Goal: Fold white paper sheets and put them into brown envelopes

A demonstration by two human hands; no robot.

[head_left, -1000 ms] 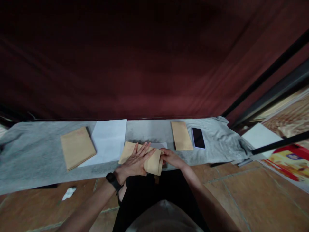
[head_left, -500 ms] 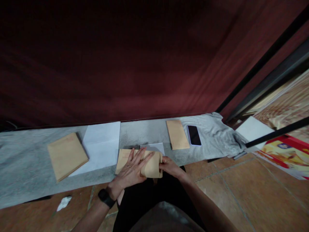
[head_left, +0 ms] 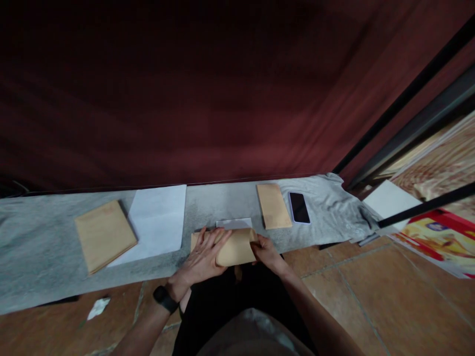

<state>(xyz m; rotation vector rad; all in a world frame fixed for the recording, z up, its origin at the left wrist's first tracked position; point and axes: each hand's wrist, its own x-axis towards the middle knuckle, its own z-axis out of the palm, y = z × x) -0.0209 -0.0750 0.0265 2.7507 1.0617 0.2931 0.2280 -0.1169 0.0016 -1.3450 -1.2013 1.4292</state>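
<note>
A brown paper envelope (head_left: 236, 248) lies near the front edge of the cloth-covered bench, close to my lap. My left hand (head_left: 206, 255) presses on its left part, palm down with the fingers stretched out. At the envelope's right end, my right hand (head_left: 265, 251) grips the edge, with fingertips partly hidden. That end bulges up and a dark gap shows there. Just behind the envelope, a small white paper (head_left: 234, 223) sticks out, its near part covered.
To the left, a stack of brown envelopes (head_left: 106, 236) overlaps white sheets (head_left: 158, 217). Another brown envelope (head_left: 273, 206) and a phone (head_left: 299, 207) lie to the right. A dark red curtain (head_left: 222, 123) hangs behind the bench. Black bars (head_left: 426, 205) and a red box (head_left: 441, 237) are at far right.
The envelope's right end has bent up and opened wider. My right hand has shifted slightly to the right and up with that edge, while my left hand still rests on the envelope.
</note>
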